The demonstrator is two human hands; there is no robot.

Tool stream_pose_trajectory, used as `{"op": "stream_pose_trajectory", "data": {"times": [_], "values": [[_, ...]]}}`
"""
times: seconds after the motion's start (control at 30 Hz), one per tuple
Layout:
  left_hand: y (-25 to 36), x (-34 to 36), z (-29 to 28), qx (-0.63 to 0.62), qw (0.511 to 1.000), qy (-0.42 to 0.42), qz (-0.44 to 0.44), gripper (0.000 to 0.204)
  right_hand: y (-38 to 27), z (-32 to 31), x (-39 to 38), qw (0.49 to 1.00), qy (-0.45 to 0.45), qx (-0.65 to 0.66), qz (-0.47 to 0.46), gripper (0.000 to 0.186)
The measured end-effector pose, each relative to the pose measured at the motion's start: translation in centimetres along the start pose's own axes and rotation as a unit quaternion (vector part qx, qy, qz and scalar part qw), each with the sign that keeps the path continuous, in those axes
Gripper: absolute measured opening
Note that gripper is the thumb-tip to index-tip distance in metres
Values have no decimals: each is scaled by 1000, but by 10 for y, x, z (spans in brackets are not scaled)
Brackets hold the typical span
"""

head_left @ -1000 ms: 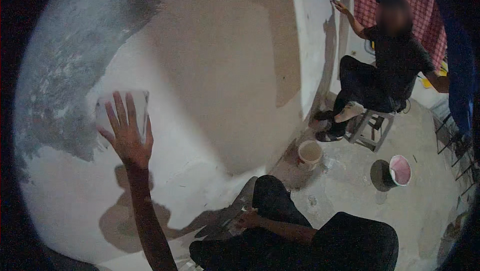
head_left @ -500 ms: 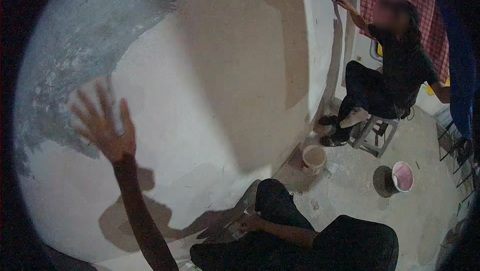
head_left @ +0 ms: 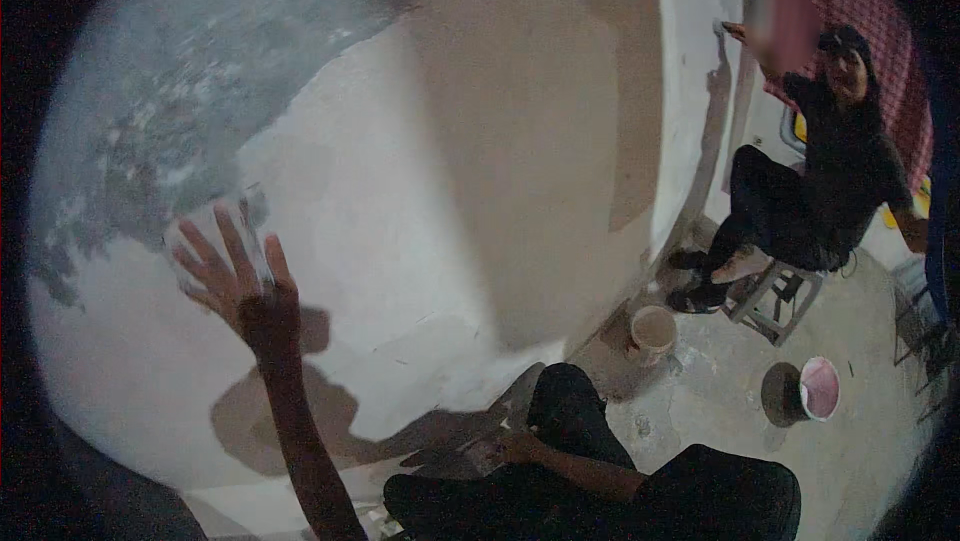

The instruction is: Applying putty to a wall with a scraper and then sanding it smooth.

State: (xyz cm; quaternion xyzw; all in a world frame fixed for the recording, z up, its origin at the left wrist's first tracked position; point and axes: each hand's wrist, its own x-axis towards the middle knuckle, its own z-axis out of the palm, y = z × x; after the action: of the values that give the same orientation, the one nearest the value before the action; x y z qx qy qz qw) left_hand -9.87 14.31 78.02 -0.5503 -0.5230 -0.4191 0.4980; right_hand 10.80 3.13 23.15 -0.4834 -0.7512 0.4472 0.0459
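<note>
High on the left, my left hand (head_left: 238,286) lies against the wall (head_left: 350,201) with its fingers spread. A pale, blurry patch shows around and between those fingers; whether it is a thin sheet or a smear of motion, I cannot make out. The wall is dark grey above the hand and whitish around and below it. My right hand (head_left: 512,446) is low beside my bent knee (head_left: 570,401), near the wall's foot. Shade hides its fingers, so what it may hold does not show.
A pale bucket (head_left: 653,333) stands by the wall's foot. Further right on the floor is a white tub with pink inside (head_left: 820,388). Another person (head_left: 840,171) sits on a grey stool (head_left: 775,301), one hand raised to the wall. Behind hangs a red patterned cloth (head_left: 900,71).
The view has shifted, so the wall, buckets and other person appear further right. My left hand has moved down a little on the wall. My right hand stays by the knee.
</note>
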Motion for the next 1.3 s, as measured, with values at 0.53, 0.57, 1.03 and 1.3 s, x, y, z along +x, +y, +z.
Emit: {"op": "stream_pose_trajectory", "data": {"times": [0.53,0.57,1.03,1.3], "values": [[12,-29,-1,-48,997,-57,18,82,60,36,3,995,-14,-87,-54,66],[3,-13,-10,-5,999,-32,-20,77,59,54,5,994,-7,-94,-60,66],[48,-3,6,-50,983,-113,136,97,-49,-48,-56,956,92,271,-61,43],[72,51,2,-77,996,16,50,81,-16,-142,-231,468,225,720,-461,22]]}}
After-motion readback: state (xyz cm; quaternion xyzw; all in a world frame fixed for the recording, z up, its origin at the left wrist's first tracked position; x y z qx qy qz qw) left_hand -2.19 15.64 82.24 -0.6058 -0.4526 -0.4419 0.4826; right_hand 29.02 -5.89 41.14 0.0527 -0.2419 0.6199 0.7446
